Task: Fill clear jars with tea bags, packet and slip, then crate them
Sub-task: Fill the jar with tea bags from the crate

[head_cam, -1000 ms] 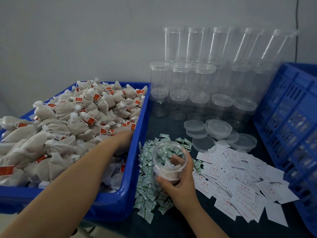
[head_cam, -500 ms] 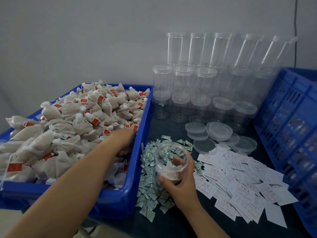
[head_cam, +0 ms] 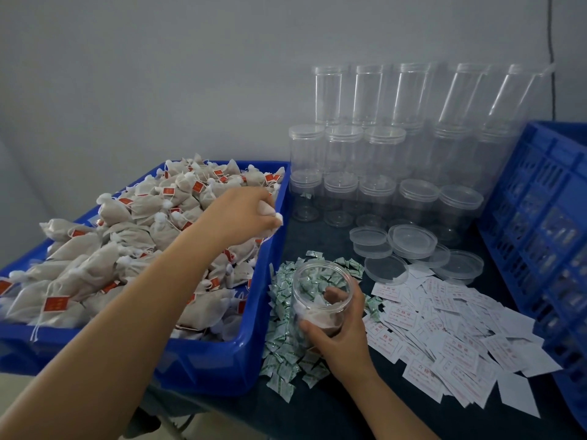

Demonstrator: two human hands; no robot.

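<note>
Jar (head_cam: 320,300) in hand, a worker packs tea at a crowded table: the open clear jar sits tilted over a heap of green packets (head_cam: 286,341), gripped round its lower wall by the right hand (head_cam: 336,331), thumb curled over the rim side. A few tea bags already lie in its bottom.

At the left, the left hand (head_cam: 244,214) hovers above the blue tub (head_cam: 222,360) near its right rim, fingers bunched and pinching a tea bag (head_cam: 268,211) lifted clear of the pile of bags (head_cam: 127,249), each with a red tag on a string.

Judging by the scene, the filling step is under way and the jar is far from full; neither packet nor slip appears to be inside yet, though the clear wall makes that hard to tell. The next move would call for carrying the pinched bag across the tub's rim to the jar's mouth and dropping it in, with the right hand keeping the jar steady and angled toward the tub. The string and tag could snag on the rim.

White slips (head_cam: 451,331) printed in red are strewn to the right of the jar, loose lids (head_cam: 413,241) beyond them, stacked empty jars (head_cam: 381,154) against the wall, and a blue crate (head_cam: 546,223) at the far right.
</note>
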